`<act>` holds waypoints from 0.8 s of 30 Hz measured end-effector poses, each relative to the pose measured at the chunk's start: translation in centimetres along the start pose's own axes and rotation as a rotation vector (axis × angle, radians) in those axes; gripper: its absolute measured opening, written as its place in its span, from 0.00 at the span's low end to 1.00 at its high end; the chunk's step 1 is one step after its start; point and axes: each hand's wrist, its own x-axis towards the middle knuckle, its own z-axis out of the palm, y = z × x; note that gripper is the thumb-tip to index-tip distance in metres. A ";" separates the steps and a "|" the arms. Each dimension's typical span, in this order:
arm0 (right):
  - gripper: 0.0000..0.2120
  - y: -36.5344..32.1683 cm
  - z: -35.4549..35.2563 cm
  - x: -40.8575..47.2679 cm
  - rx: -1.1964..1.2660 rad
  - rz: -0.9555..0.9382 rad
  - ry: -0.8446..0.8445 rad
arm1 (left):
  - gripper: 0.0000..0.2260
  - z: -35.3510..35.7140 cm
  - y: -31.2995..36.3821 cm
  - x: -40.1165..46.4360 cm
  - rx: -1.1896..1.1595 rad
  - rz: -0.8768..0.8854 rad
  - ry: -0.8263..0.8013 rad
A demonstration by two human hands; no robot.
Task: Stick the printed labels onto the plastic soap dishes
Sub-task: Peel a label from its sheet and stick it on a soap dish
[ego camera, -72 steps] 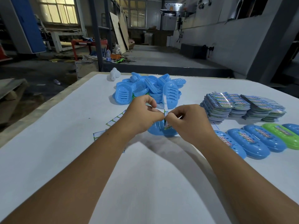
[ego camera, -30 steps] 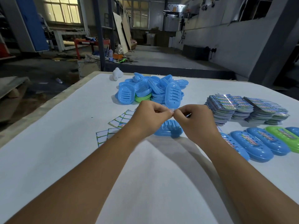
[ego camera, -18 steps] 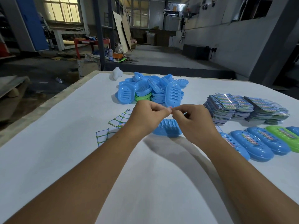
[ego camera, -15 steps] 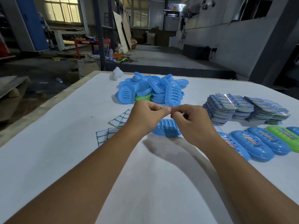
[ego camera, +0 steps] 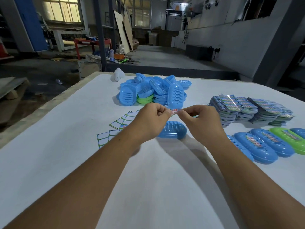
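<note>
Label (ego camera: 175,111) pinched between left hand (ego camera: 151,123) and right hand (ego camera: 200,123) fingertips, above blue soap dish (ego camera: 175,132).

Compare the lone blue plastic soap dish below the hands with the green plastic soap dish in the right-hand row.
The lone blue plastic soap dish shows no label and lies apart; the green plastic soap dish carries a colourful label and sits packed between blue ones. Their colours differ. Both are elongated, slotted, and rest on the white table.
</note>
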 end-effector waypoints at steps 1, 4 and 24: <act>0.10 0.1 -0.1 0.1 0.008 0.013 -0.003 | 0.14 0.0 -0.1 0.0 0.006 0.004 -0.001; 0.12 0.2 -0.1 0.1 0.041 0.032 -0.036 | 0.14 -0.1 -0.2 0.1 0.023 -0.005 -0.015; 0.16 1.1 0.7 0.3 -0.302 0.028 -0.158 | 0.22 -0.1 -1.8 0.3 0.302 -0.244 -0.046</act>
